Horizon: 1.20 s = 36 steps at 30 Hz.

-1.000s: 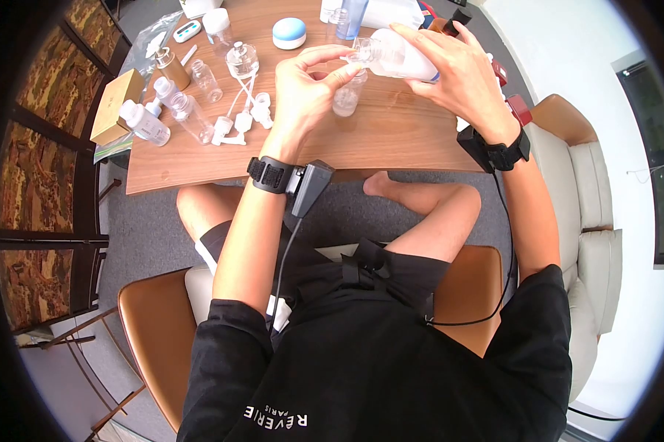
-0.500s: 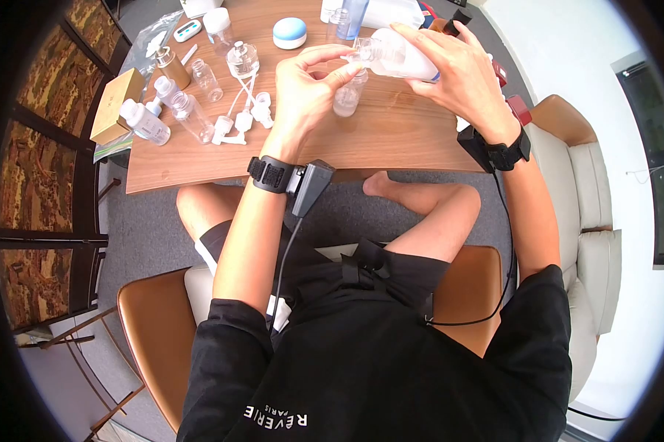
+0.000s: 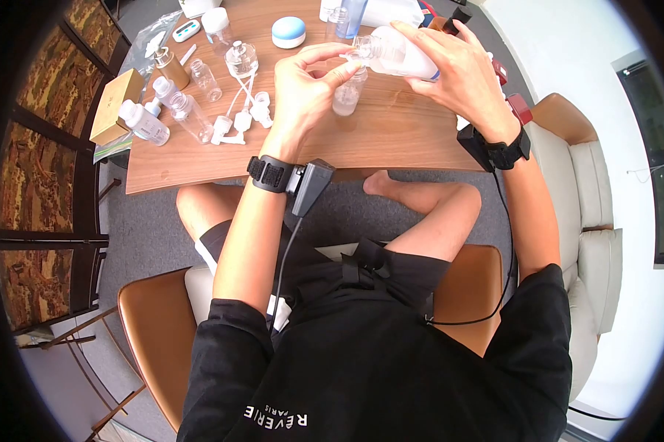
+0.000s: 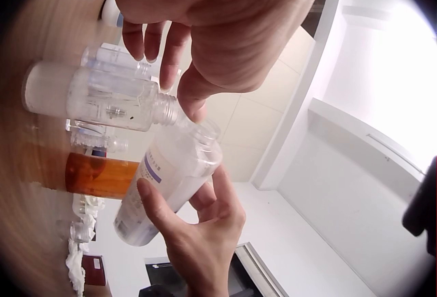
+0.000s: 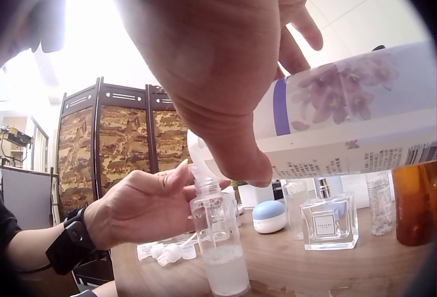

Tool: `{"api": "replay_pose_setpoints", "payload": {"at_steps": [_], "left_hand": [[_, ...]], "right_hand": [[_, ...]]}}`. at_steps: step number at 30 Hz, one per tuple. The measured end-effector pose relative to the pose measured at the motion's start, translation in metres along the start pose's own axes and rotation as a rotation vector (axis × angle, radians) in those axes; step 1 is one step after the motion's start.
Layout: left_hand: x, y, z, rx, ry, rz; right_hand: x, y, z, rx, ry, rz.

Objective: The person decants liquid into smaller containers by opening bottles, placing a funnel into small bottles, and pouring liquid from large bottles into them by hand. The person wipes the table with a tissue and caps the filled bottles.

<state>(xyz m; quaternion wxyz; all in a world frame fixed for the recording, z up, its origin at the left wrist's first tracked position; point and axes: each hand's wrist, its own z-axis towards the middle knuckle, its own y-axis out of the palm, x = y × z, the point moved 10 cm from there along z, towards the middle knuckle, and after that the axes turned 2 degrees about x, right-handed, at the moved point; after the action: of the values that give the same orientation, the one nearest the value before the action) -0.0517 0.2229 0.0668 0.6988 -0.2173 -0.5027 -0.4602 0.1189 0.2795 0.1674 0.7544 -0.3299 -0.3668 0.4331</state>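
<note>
My right hand [image 3: 461,77] grips a translucent white bottle [image 3: 406,53] with a purple flower label [image 5: 345,82], tipped on its side with its uncapped mouth toward the left. Below that mouth a clear bottle [image 3: 345,97] stands upright on the table, whitish liquid [image 5: 228,270] in its lower part. The thumb and forefinger of my left hand [image 3: 302,88] meet at the clear bottle's neck, pinching a small clear funnel-like piece [image 5: 199,172] there. In the left wrist view the thumb partly hides where the two mouths meet.
White pump heads [image 3: 243,121] lie left of my left hand. Several bottles stand beyond them, with a cardboard box [image 3: 118,107], a square glass perfume bottle [image 5: 330,222] and a blue-and-white round container [image 3: 288,33]. An amber bottle [image 4: 102,175] stands on the right side.
Both hands and the tipped bottle stay nearly in place. The whitish liquid in the upright clear bottle looks slightly higher.
</note>
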Motion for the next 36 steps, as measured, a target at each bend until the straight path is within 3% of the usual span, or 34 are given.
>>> {"api": "replay_pose_setpoints", "payload": {"at_steps": [36], "left_hand": [[-0.006,0.001,-0.001,0.012,0.006,-0.017]], "right_hand": [[0.000,0.000,-0.001,-0.005,0.009,0.022]]}}
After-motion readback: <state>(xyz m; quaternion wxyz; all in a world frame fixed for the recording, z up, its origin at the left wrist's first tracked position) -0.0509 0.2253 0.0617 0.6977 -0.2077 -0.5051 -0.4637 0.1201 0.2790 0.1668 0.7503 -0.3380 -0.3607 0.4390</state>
